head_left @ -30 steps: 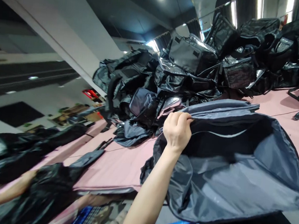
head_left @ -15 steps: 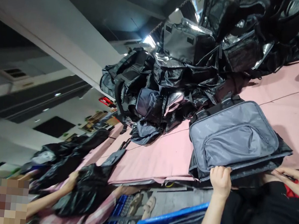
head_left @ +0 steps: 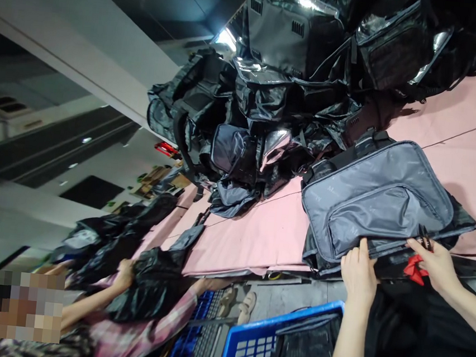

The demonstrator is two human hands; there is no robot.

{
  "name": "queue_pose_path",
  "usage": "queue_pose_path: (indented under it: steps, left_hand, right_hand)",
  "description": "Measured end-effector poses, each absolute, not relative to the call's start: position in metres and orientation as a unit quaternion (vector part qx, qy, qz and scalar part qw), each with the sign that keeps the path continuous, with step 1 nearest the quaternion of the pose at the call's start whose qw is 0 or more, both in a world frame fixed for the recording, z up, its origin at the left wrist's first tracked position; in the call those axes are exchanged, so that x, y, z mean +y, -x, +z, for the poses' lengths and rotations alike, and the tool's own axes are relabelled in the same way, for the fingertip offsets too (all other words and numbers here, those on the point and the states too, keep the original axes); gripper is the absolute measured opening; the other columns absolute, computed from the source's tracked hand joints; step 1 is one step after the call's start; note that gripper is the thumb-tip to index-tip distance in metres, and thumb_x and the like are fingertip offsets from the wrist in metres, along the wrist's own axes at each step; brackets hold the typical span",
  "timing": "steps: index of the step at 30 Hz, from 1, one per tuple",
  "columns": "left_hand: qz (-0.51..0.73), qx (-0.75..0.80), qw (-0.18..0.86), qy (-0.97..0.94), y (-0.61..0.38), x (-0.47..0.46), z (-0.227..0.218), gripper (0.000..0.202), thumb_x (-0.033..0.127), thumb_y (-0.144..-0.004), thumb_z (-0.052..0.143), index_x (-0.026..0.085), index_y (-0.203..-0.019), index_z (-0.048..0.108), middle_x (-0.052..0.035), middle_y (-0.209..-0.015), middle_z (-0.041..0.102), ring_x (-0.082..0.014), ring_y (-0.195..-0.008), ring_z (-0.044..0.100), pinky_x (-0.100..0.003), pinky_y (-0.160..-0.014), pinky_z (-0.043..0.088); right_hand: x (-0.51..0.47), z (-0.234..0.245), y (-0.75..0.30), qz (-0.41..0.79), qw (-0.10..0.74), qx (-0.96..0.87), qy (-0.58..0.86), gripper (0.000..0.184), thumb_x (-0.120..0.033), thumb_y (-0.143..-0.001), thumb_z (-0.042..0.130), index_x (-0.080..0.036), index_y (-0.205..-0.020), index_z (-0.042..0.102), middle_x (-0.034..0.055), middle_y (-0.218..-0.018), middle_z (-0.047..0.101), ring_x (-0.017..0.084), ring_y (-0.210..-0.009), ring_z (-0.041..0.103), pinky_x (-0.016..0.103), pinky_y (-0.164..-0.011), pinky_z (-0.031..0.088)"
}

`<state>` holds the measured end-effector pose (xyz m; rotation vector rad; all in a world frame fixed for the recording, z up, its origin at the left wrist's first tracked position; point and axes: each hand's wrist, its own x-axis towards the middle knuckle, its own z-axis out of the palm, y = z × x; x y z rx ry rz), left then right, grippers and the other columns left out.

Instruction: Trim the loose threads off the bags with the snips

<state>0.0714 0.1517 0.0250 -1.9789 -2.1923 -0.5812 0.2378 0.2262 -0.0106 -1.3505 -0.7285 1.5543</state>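
A grey bag with a front pocket lies flat on the pink table, near its front edge. My left hand grips the bag's near edge, fingers curled over the fabric. My right hand sits at the same edge further right, closed on small snips with a red handle. The snips' dark tips stick up by my fingers.
A tall heap of black and grey bags fills the back of the table. A blue crate stands below the table edge. At the left, another person's hands work on a black bag.
The grey bag, held up open a second ago, now lies flat on the table. My left hand moved to its near edge, and my right hand came in with the snips.
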Motion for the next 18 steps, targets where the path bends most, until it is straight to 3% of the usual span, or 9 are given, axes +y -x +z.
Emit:
queue_pose_path:
  steps: [3,6,8,12,15,18]
  left_hand:
    - [-0.26,-0.744,-0.088,0.609,-0.076,0.15,0.039,0.066,0.013,-0.081,0.07,0.019,-0.144,0.05,-0.0009,-0.078,0.07,-0.0206,-0.077,0.065,-0.035,-0.078,0.048]
    - [-0.368,-0.753,-0.179,0.516,-0.077,0.151,0.055,0.052,0.023,-0.085,0.069,0.022,-0.137,0.06,0.0003,-0.072,0.066,-0.0184,-0.072,0.063,-0.031,-0.074,0.049]
    - [-0.441,-0.746,-0.217,0.449,-0.076,0.153,0.062,0.045,0.032,-0.086,0.068,0.023,-0.13,0.066,0.0013,-0.068,0.063,-0.0162,-0.064,0.059,-0.028,-0.067,0.048]
    - [-0.577,-0.712,-0.242,0.319,-0.082,0.15,0.065,0.047,0.05,-0.088,0.064,0.019,-0.124,0.068,0.0008,-0.072,0.063,-0.011,-0.052,0.054,-0.025,-0.06,0.048]
    - [-0.662,-0.67,-0.243,0.23,-0.095,0.14,0.056,0.047,0.06,-0.083,0.067,0.017,-0.101,0.072,0.0012,-0.071,0.062,-0.0094,-0.052,0.056,-0.023,-0.058,0.048]
    - [-0.669,-0.649,-0.316,0.178,-0.108,0.131,0.043,0.055,0.068,-0.076,0.071,0.014,-0.079,0.069,0.0006,-0.063,0.062,-0.0085,-0.048,0.056,-0.022,-0.054,0.044]
  right_hand:
    - [0.218,-0.006,-0.24,0.636,0.483,-0.263,0.54,0.053,-0.06,-0.056,0.086,-0.016,-0.075,0.063,0.0028,-0.069,0.062,0.012,-0.052,0.049,0.022,-0.041,0.04]
    - [0.212,-0.001,-0.243,0.633,0.511,-0.247,0.526,0.053,-0.057,-0.051,0.09,-0.017,-0.072,0.064,0.0031,-0.073,0.065,0.014,-0.066,0.058,0.02,-0.055,0.05]
    - [0.21,0.003,-0.243,0.635,0.521,-0.238,0.519,0.054,-0.056,-0.047,0.093,-0.017,-0.069,0.063,0.0026,-0.071,0.064,0.014,-0.069,0.059,0.018,-0.059,0.051]
    - [0.211,0.011,-0.244,0.648,0.51,-0.223,0.52,0.056,-0.057,-0.046,0.093,-0.017,-0.07,0.063,0.0045,-0.072,0.066,0.014,-0.059,0.057,0.02,-0.046,0.048]
    - [0.212,0.015,-0.246,0.653,0.498,-0.226,0.524,0.055,-0.057,-0.048,0.093,-0.017,-0.072,0.064,0.0067,-0.075,0.068,0.015,-0.056,0.057,0.021,-0.041,0.046]
    - [0.212,0.015,-0.248,0.645,0.495,-0.248,0.527,0.053,-0.057,-0.051,0.091,-0.017,-0.072,0.064,0.0084,-0.075,0.068,0.016,-0.054,0.058,0.022,-0.039,0.046]
